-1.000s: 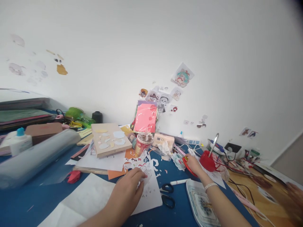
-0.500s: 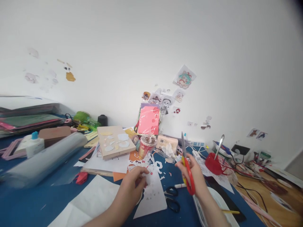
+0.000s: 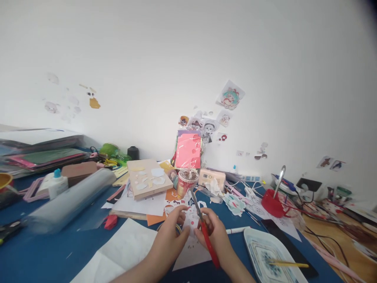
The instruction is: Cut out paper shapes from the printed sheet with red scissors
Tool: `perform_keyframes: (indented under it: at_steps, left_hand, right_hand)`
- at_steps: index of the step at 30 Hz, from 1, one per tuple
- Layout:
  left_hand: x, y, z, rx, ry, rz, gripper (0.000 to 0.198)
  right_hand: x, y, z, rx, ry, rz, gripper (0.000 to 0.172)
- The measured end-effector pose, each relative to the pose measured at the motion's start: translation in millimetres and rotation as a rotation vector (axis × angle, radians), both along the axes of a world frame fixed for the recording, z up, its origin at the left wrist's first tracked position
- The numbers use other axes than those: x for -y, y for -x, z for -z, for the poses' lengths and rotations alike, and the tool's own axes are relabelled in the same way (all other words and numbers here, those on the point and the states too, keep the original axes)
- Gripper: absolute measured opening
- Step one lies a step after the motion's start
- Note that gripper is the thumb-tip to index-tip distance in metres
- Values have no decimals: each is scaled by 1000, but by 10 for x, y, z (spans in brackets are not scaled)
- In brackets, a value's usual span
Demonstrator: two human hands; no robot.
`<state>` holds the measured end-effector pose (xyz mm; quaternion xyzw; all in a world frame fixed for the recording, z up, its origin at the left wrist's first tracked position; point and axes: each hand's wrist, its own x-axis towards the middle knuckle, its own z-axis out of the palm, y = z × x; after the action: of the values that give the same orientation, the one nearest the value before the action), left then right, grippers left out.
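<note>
Left hand (image 3: 171,235): pinches printed paper (image 3: 192,221)
Right hand (image 3: 217,232): grips red scissors (image 3: 208,240), blades (image 3: 196,203) toward eleven o'clock
Paper: best held taut — fingers (image 3: 185,232) clear

Scissors (image 3: 210,244) red-handled; paper cutout (image 3: 192,218) white, red spot; tabletop (image 3: 44,255) blue.

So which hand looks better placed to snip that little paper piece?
Probably the right hand: it holds the red-handled scissors, blades close to the paper piece, while the left hand grips that paper.
</note>
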<state>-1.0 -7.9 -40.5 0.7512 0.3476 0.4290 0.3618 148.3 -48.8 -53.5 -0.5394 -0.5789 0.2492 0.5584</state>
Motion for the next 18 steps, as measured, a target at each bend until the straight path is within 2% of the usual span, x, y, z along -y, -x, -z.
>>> perform_keyframes:
  at_steps: [3, 5, 8, 12, 14, 18]
  left_hand:
    - [-4, 50, -84, -117, -232, 66, 23]
    - [-25, 62, -130, -170, -312, 87, 19]
    - [-65, 61, -155, -234, -289, 97, 22]
    - [-88, 73, -164, -227, -216, 89, 14]
    - [-82, 85, -183, -191, -192, 98, 19]
    - [-64, 87, -207, -221, -145, 247, 20]
  right_hand:
    - [-12, -73, 56, 78, -27, 0, 40]
    - [-34, -90, 102, 64, -50, 3, 41]
    - [-71, -104, 164, 7, -59, -2, 41]
    - [-77, -166, 179, -22, -69, 11, 41]
    - [-48, -198, 152, 19, -54, -48, 42]
    - [27, -196, 88, 133, 38, -231, 43]
